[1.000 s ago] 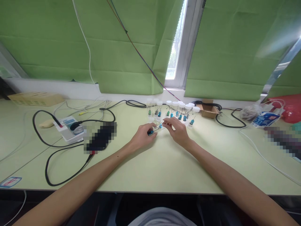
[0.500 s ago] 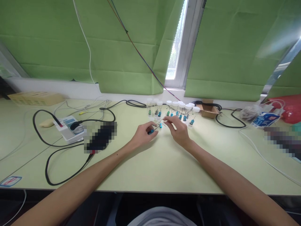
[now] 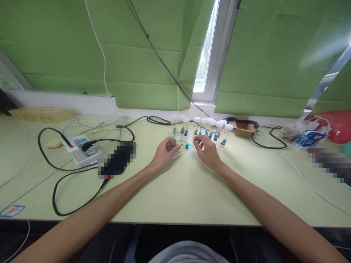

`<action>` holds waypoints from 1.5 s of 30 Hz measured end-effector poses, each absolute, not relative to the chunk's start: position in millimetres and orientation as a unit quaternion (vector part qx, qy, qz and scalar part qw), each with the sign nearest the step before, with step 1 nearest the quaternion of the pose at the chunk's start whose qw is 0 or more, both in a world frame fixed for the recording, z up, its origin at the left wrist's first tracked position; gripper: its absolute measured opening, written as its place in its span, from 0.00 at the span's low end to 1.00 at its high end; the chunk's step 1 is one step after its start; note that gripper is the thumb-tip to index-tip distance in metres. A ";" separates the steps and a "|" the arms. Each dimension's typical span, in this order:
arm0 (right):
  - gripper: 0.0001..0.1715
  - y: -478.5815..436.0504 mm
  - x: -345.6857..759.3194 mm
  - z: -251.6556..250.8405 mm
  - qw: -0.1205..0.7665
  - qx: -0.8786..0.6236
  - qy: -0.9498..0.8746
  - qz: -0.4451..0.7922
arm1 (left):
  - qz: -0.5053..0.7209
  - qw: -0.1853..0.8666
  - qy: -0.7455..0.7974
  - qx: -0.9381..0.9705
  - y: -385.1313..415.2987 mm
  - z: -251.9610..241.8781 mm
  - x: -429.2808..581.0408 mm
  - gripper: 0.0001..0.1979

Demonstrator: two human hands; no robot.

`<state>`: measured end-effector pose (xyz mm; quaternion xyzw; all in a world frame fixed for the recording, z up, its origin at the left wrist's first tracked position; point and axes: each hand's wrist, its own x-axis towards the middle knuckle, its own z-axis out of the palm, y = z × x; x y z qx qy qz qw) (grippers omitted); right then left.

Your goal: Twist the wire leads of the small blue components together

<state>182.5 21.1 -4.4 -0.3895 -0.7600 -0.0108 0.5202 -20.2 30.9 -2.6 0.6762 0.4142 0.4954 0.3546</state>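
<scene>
My left hand (image 3: 163, 152) is closed around a small clear vial (image 3: 174, 155), which stands on the table with a blue piece visible inside it. Between the two hands, a small blue piece (image 3: 187, 146) sits on the tabletop beside some thin wire-like leads (image 3: 183, 143). My right hand (image 3: 207, 151) is pinched just right of these; what its fingertips hold is too small to tell. Behind both hands stand several clear vials with white caps (image 3: 185, 119), each upright and containing a blue, green or dark piece on a thin stem.
At the back right is an open cardboard box (image 3: 243, 129), with black cable around it. A white power strip (image 3: 81, 149) and a blurred dark object (image 3: 117, 159) lie to the left. On the far right are a blue-and-white pack (image 3: 309, 139) and a red bag (image 3: 341, 126).
My left hand has turned the vial from tilted to upright and set it on the table, slightly to the left. My right hand has shifted a little to the right.
</scene>
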 end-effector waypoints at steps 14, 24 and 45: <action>0.05 25.1 184.2 -11.0 0.466 -0.422 -0.777 0.033 | 0.492 0.246 0.449 0.704 33.2 -3.7 -21.0 0.15; 0.05 28.2 188.3 -17.2 0.384 -0.495 -0.779 0.035 | 0.520 0.191 0.447 0.703 26.2 2.5 -19.1 0.23; 0.13 24.9 186.9 -24.7 0.291 -0.552 -0.781 0.004 | 0.433 0.202 0.503 0.720 33.4 -13.7 -20.6 0.16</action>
